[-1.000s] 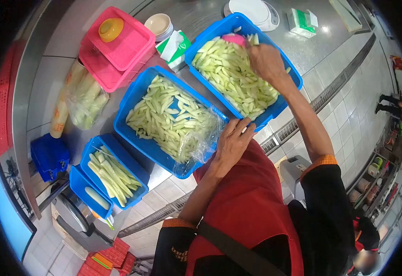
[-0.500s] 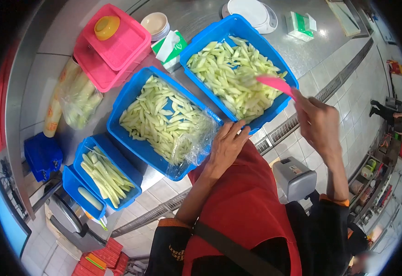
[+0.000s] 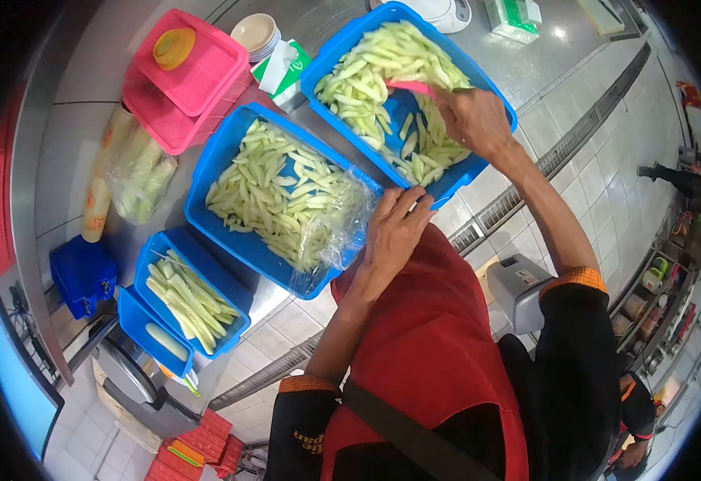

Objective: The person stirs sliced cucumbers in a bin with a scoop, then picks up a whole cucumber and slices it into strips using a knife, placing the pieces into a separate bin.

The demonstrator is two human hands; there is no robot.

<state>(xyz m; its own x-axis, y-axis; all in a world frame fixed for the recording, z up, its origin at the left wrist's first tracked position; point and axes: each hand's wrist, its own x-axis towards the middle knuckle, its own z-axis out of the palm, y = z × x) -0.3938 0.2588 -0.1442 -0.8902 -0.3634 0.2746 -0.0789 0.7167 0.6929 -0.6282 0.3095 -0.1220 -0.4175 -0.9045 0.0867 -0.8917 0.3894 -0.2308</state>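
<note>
In my right hand (image 3: 472,120) is a pink utensil (image 3: 409,86), its blade down among pale green vegetable pieces (image 3: 403,50) in the upper blue bin (image 3: 491,88). Bare blue bottom shows beside the blade. My left hand (image 3: 396,228) rests with bent fingers on that bin's near edge, close to the corner of a second blue bin (image 3: 198,188). More cut pieces (image 3: 266,200) fill the second bin, and clear plastic film (image 3: 338,220) lies crumpled over its right end.
Smaller blue bins (image 3: 242,325) with long vegetable strips (image 3: 186,297) stand lower left. Pink baskets (image 3: 226,60), a bagged vegetable bundle (image 3: 138,180), white bowls (image 3: 254,34), a tissue box (image 3: 293,68) and a scale (image 3: 447,14) surround the bins. A grey trash bin (image 3: 519,284) stands on the floor.
My right hand has moved left and up over the upper bin, and the utensil has gone in among the pieces. Pieces have shifted, baring part of the bottom. My left hand stays at the edge.
</note>
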